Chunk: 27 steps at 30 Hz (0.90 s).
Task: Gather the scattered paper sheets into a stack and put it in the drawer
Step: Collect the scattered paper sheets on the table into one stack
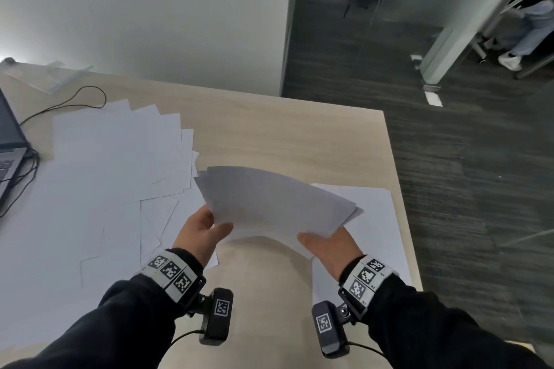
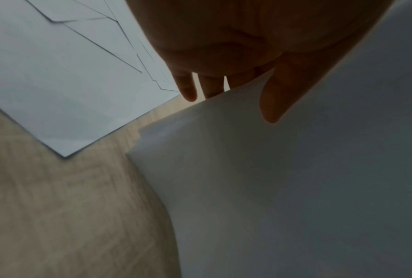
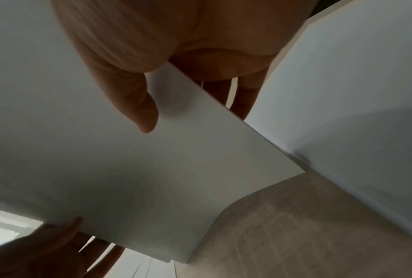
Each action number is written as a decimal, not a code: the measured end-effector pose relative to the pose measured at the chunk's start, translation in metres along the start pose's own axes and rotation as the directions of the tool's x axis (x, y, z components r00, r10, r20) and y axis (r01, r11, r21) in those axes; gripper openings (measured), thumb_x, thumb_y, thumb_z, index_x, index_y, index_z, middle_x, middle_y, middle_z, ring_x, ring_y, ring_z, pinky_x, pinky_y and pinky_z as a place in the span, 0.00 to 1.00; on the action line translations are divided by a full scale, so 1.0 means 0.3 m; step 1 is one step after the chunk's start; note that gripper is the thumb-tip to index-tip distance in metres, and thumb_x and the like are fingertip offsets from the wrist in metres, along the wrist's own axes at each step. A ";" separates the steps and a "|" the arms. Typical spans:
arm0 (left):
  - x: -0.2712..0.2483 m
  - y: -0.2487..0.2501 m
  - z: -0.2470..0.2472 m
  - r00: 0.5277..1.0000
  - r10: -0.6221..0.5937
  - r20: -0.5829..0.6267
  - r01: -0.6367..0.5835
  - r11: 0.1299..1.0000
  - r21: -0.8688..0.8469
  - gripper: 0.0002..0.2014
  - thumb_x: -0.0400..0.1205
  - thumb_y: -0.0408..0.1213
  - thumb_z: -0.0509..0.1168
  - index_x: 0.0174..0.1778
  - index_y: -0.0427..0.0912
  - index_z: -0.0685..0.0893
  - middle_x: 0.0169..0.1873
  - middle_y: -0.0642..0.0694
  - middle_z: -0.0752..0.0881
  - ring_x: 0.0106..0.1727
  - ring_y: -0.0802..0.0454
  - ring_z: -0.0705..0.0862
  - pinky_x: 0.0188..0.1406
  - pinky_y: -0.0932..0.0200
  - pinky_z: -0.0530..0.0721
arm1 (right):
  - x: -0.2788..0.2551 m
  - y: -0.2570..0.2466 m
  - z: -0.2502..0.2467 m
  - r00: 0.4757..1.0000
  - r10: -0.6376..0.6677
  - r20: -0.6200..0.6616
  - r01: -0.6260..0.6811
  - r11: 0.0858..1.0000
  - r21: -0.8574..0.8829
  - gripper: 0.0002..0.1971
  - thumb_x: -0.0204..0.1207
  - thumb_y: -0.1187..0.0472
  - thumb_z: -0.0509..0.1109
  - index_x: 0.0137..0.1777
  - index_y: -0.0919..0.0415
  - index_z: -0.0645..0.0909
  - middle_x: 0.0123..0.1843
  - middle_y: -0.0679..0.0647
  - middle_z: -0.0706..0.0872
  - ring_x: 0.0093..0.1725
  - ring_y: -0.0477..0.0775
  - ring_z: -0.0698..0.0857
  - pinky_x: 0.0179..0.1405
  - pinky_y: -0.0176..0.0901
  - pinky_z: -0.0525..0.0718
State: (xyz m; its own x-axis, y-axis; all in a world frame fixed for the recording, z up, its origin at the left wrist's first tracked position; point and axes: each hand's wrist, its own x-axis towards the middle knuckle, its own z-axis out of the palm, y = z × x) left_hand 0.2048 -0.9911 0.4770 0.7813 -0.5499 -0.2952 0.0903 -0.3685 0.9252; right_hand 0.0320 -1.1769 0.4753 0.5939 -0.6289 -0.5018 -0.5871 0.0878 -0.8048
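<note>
A bundle of white sheets [image 1: 275,204] is lifted above the light wooden table [image 1: 284,135] and bows upward in the middle. My left hand [image 1: 204,228] pinches its left edge, thumb on top, fingers underneath. My right hand [image 1: 326,244] pinches its right edge the same way. In the left wrist view the bundle [image 2: 283,178] fills the right side under my thumb [image 2: 273,105]. The right wrist view shows the bundle [image 3: 105,159] with my thumb [image 3: 140,112] pressing on it. Several loose sheets [image 1: 99,165] lie fanned across the table to the left. No drawer is in view.
A sheet [image 1: 377,219] lies flat near the table's right edge under my right hand. A laptop [image 1: 9,147] with black cables [image 1: 69,103] sits at the far left. Dark carpet [image 1: 464,159] lies beyond the right edge. A person's legs [image 1: 527,33] show far right.
</note>
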 end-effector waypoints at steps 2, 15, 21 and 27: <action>0.008 -0.029 0.003 0.998 -0.056 0.020 0.055 0.997 0.044 0.17 0.79 0.22 0.67 0.48 0.53 0.85 0.39 0.60 0.92 0.44 0.62 0.89 0.48 0.63 0.80 | -0.002 -0.001 0.005 1.000 0.007 0.018 -0.007 1.000 -0.026 0.08 0.73 0.56 0.75 0.50 0.55 0.86 0.48 0.53 0.91 0.50 0.51 0.89 0.57 0.47 0.86; 0.034 0.000 0.295 0.969 -0.140 0.204 0.072 0.948 0.309 0.08 0.86 0.38 0.61 0.58 0.53 0.78 0.49 0.54 0.88 0.50 0.51 0.87 0.49 0.55 0.82 | -0.018 0.123 -0.202 0.979 -0.018 -0.202 0.030 0.998 0.056 0.09 0.80 0.61 0.63 0.56 0.48 0.77 0.50 0.44 0.88 0.49 0.47 0.87 0.49 0.43 0.85; 0.029 -0.091 0.577 0.882 -0.289 0.371 0.090 0.878 0.471 0.12 0.84 0.35 0.57 0.63 0.46 0.75 0.50 0.49 0.86 0.48 0.50 0.85 0.47 0.56 0.82 | -0.009 0.322 -0.356 0.953 0.211 -0.216 -0.221 0.975 -0.026 0.11 0.79 0.64 0.55 0.57 0.52 0.74 0.46 0.54 0.85 0.40 0.56 0.82 0.38 0.44 0.79; 0.048 -0.105 0.674 0.871 -0.349 0.344 0.090 0.804 0.588 0.12 0.80 0.36 0.62 0.60 0.46 0.77 0.45 0.43 0.87 0.42 0.45 0.87 0.39 0.48 0.89 | 0.034 0.405 -0.435 0.939 0.217 -0.265 -0.246 0.966 -0.084 0.18 0.78 0.67 0.56 0.58 0.43 0.76 0.48 0.49 0.87 0.42 0.58 0.87 0.36 0.44 0.84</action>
State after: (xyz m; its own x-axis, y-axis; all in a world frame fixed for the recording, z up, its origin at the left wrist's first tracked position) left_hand 0.0881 -1.1390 0.3954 0.4365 -0.6088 -0.6625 -0.2202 -0.7862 0.5774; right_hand -0.1050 -1.2736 0.4137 0.2847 -0.7769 -0.5616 -0.7591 0.1751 -0.6270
